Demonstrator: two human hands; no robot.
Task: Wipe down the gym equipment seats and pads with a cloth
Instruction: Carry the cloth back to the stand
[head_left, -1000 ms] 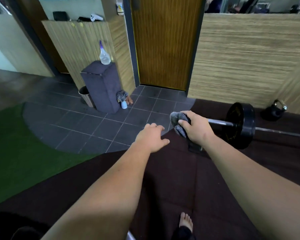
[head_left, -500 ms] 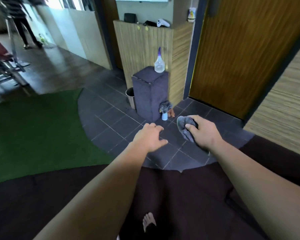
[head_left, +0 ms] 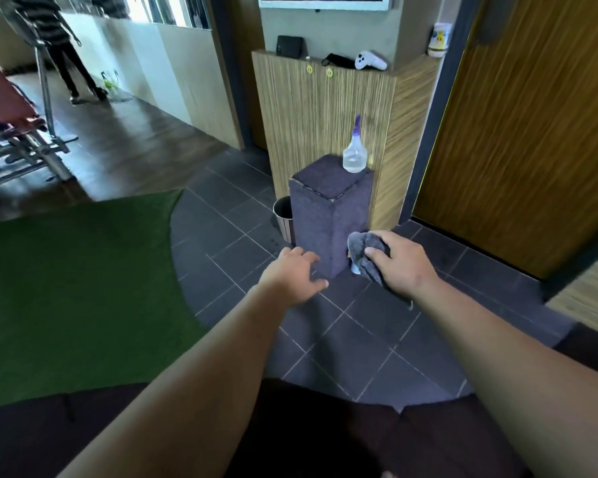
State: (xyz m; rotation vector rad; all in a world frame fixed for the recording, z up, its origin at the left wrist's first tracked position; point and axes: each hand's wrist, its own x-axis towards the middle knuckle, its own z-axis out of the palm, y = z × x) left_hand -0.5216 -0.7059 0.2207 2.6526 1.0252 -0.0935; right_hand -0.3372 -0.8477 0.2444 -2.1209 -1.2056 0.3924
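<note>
My right hand (head_left: 399, 265) grips a bunched grey cloth (head_left: 361, 253), held out in front of me over the tiled floor. My left hand (head_left: 296, 276) reaches forward beside it, fingers relaxed and holding nothing. Just beyond both hands stands a tall dark purple padded block (head_left: 328, 215). A clear spray bottle with a purple nozzle (head_left: 354, 153) sits on its top at the back right corner. A red padded gym bench on a metal frame (head_left: 11, 122) shows at the far left edge.
A small metal bin (head_left: 283, 215) stands left of the block. Behind it are a wooden counter (head_left: 325, 112) and a wooden door (head_left: 532, 125). Green turf (head_left: 66, 288) lies to the left, dark matting (head_left: 290, 436) underfoot. A person (head_left: 59, 39) stands far left.
The view has swung left, away from the barbell and weight plate, and closer to the purple block. Both hands stay stretched out, the right still gripping the cloth.
</note>
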